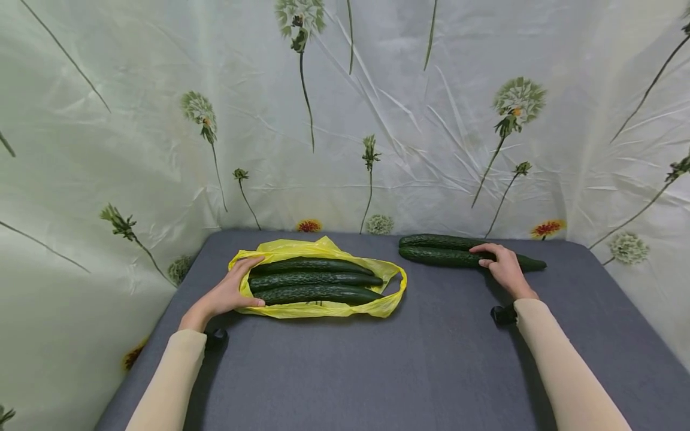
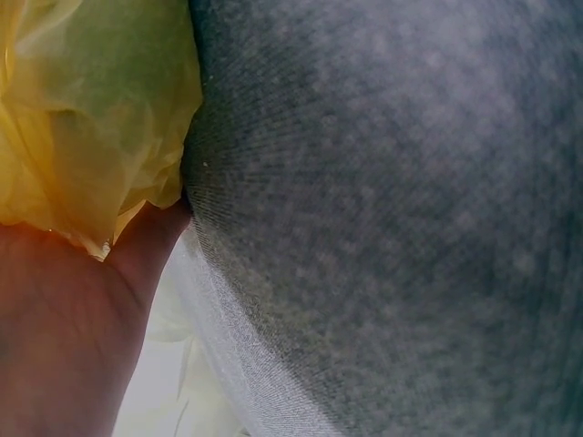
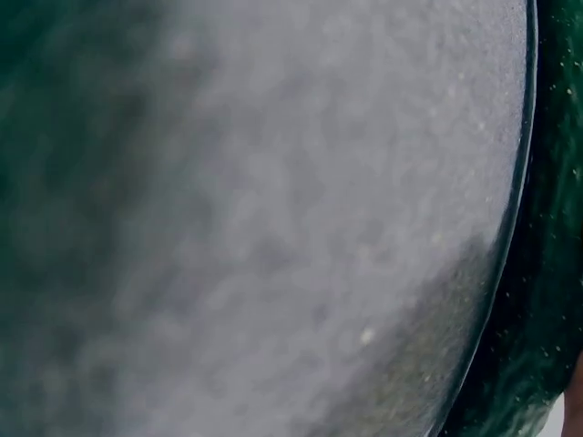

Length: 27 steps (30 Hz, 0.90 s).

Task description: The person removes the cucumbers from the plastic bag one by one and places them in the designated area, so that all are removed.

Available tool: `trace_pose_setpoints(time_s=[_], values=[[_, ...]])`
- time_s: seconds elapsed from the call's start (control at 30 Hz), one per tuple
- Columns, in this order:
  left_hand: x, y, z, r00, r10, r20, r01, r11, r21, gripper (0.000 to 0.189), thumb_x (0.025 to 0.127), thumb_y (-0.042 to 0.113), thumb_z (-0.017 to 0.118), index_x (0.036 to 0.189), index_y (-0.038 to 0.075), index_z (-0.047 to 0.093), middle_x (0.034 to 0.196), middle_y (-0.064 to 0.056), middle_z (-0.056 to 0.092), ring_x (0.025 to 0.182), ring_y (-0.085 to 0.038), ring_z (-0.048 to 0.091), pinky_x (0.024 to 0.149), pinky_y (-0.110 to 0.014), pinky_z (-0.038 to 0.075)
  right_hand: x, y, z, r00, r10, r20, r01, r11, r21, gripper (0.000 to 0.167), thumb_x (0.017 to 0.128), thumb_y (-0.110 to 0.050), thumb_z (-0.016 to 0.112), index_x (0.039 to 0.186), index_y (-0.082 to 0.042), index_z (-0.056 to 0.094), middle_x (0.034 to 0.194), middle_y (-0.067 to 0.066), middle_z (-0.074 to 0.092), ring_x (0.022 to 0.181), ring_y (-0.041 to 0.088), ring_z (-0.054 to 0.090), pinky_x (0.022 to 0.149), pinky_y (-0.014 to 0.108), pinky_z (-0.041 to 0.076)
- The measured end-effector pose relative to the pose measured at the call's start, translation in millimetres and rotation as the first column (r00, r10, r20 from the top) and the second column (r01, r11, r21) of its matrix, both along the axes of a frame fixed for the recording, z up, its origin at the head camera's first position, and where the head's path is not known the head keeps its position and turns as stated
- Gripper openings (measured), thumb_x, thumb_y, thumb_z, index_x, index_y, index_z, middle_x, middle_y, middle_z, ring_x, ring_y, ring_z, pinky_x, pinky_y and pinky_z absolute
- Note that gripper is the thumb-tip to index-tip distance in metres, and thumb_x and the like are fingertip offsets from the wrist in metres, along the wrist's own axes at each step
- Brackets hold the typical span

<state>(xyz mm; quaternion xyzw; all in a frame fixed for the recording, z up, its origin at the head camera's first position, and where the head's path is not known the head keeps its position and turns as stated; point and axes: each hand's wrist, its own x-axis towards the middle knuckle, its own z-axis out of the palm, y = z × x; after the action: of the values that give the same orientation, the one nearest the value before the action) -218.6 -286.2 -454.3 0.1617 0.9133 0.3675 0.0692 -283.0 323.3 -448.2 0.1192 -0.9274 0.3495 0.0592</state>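
A yellow plastic bag (image 1: 323, 310) lies on its side at the left with its opening spread, and three long dark green cucumbers (image 1: 318, 280) lie in it side by side. My left hand (image 1: 226, 293) grips the bag's left end, fingers at the far rim and thumb at the near one. In the left wrist view the thumb (image 2: 150, 241) presses on the yellow film. Two more cucumbers (image 1: 431, 254) rest together at the back right. My right hand (image 1: 504, 269) holds the nearer one from above, fingertips over its far side and thumb on its near side.
A dark grey cloth (image 1: 345, 371) covers the table. Behind and beside it hangs a pale plastic curtain (image 1: 431, 120) printed with dandelions, close to the table's back edge. A dark wrist device (image 1: 504, 315) is under each wrist.
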Motion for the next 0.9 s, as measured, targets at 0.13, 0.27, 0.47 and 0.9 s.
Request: trace_pose_setpoints(time_s=[0.13,0.27,0.47,0.9], values=[[0.3,0.0,2.1,1.000,-0.001,0.000,0.001,1.000,0.013,0.099,0.075,0.034,0.083,0.153,0.015,0.023,0.153,-0.020,0.013,0.139,-0.045,0.010,0.098,-0.070,0.020,-0.4,0.8,1.6,1.000,0.000,0.012,-0.001,1.000,0.018,0.029,0.088,0.010,0.060,0.117,0.003,0.064,0.125,0.030,0.052,0.119,0.050,0.040,0.093,0.064,0.032],[0.4,0.0,1.9,1.000,-0.002,0.000,0.002,1.000,0.013,0.099,0.075,0.034,0.083,0.153,0.015,0.023,0.153,-0.020,0.013,0.139,-0.045,0.010,0.098,-0.070,0.020,0.0,0.7,4.1,0.998,-0.003,0.060,0.002,1.000,0.015,0.030,0.090,0.008,0.059,0.119,0.003,0.063,0.129,0.030,0.050,0.123,0.050,0.038,0.094,0.064,0.033],[0.8,-0.2,0.8,1.000,0.001,-0.002,-0.001,1.000,0.009,0.100,0.075,0.034,0.083,0.153,0.014,0.023,0.153,-0.021,0.014,0.139,-0.045,0.011,0.098,-0.070,0.020,0.9,-1.0,5.8,0.995,0.009,0.103,-0.008,1.000,-0.012,0.031,0.091,0.005,0.059,0.122,0.002,0.061,0.130,0.029,0.050,0.124,0.048,0.038,0.093,0.063,0.035],[0.4,0.7,0.3,1.000,0.001,-0.007,-0.001,1.000,0.004,0.100,0.075,0.035,0.083,0.152,0.013,0.024,0.152,-0.020,0.015,0.139,-0.045,0.011,0.099,-0.070,0.020,4.9,-10.6,11.1,0.993,0.030,0.117,-0.026,0.999,-0.042,0.035,0.093,-0.002,0.061,0.127,0.000,0.059,0.133,0.027,0.049,0.126,0.047,0.037,0.094,0.062,0.034]])
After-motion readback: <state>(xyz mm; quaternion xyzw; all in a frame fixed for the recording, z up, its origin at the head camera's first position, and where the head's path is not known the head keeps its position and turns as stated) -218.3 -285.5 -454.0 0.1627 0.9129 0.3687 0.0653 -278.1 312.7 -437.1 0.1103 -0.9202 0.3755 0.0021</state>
